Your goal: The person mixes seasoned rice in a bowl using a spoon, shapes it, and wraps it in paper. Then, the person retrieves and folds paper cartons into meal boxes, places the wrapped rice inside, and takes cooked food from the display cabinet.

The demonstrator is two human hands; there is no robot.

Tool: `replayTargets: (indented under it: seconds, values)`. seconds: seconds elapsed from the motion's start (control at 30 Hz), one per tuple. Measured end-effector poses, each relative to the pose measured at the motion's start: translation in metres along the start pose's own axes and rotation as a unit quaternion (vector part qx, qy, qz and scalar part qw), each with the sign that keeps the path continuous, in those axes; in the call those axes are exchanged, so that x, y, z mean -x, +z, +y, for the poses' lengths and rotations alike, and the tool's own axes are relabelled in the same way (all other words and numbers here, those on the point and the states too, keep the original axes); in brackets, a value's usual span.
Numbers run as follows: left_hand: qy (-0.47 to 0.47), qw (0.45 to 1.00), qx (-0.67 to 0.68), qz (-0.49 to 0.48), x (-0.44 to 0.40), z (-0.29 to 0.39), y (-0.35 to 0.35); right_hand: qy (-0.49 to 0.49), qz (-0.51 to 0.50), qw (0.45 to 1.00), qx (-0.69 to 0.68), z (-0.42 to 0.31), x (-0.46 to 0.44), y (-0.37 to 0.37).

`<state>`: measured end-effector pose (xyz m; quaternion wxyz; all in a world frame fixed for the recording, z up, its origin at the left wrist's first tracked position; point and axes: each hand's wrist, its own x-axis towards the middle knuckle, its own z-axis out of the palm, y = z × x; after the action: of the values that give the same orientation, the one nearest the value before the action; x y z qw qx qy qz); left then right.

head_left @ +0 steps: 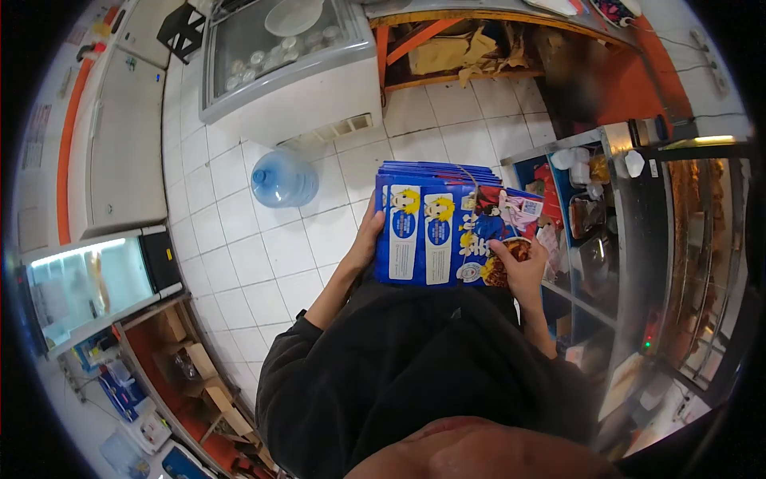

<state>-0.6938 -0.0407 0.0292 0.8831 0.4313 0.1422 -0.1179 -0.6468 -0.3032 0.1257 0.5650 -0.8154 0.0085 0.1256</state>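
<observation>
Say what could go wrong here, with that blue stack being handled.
The layers of the blue stack might slide apart: their upper edges look uneven, with the left hand at one side and the right hand at the lower right. If dropped, some could land on the tiled floor. A step forward and left might also bump the water jug there.

I can't read the fine print on the blue stack [415,239], nor count its layers. The left hand [368,238] has most of its fingers hidden behind it. Beyond the stack, to its right, a dark shape [574,76] is too blurred to name; beyond, leftward, my view cuts off a white bowl [294,16].
</observation>
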Motion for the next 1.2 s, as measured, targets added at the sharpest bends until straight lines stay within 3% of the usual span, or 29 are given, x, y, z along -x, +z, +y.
replayTargets:
  seconds: [0.07, 0.23, 0.33, 0.43, 0.57, 0.6, 0.7, 0.8, 0.87, 1.0, 1.07, 1.1, 1.17, 1.2]
  values:
    - [0.026, 0.999, -0.047, -0.003, -0.001, 0.008, 0.005, -0.024, 0.048, 0.997, -0.047, -0.005, 0.003, 0.005]
    - [0.004, 1.0, -0.003, -0.004, -0.005, -0.013, -0.011, 0.004, -0.022, 0.994, -0.103, 0.001, -0.001, -0.008]
    - [0.026, 1.0, -0.002, -0.001, 0.0, -0.016, -0.022, 0.08, -0.058, 0.976, -0.194, 0.01, -0.012, -0.013]
    - [0.03, 0.999, 0.015, 0.016, 0.012, -0.013, -0.026, 0.071, -0.121, 0.986, -0.087, 0.009, -0.027, -0.023]
    - [0.022, 0.998, -0.049, 0.024, 0.013, -0.024, -0.027, 0.04, -0.209, 0.975, -0.068, -0.013, -0.053, -0.023]
    - [0.025, 0.998, -0.049, 0.027, 0.012, -0.024, -0.028, 0.038, -0.213, 0.974, -0.068, -0.014, -0.057, -0.021]
    - [-0.033, 0.996, -0.075, -0.017, 0.012, -0.017, -0.021, -0.012, -0.151, 0.983, 0.104, -0.032, -0.052, -0.014]
    - [-0.023, 0.996, -0.086, -0.005, 0.019, -0.03, -0.031, -0.037, -0.133, 0.987, 0.088, -0.057, -0.033, -0.003]
    - [-0.056, 0.996, -0.042, 0.058, 0.017, -0.037, -0.03, -0.042, -0.144, 0.987, 0.059, -0.064, -0.026, -0.002]
    - [-0.026, 0.998, -0.035, 0.038, 0.033, -0.037, -0.039, -0.1, -0.205, 0.959, 0.169, -0.093, -0.009, -0.007]
    - [-0.016, 0.999, -0.018, 0.023, 0.052, -0.036, -0.041, -0.174, -0.26, 0.926, 0.213, -0.095, 0.008, -0.009]
    - [0.048, 0.996, -0.069, -0.004, 0.055, -0.038, -0.042, -0.205, -0.253, 0.93, 0.169, -0.092, 0.016, -0.009]
    - [0.147, 0.982, -0.116, -0.033, 0.069, -0.057, -0.053, -0.177, -0.26, 0.934, 0.172, -0.092, 0.038, -0.016]
    - [0.146, 0.982, -0.116, -0.038, 0.076, -0.063, -0.05, -0.143, -0.274, 0.935, 0.171, -0.094, 0.045, -0.022]
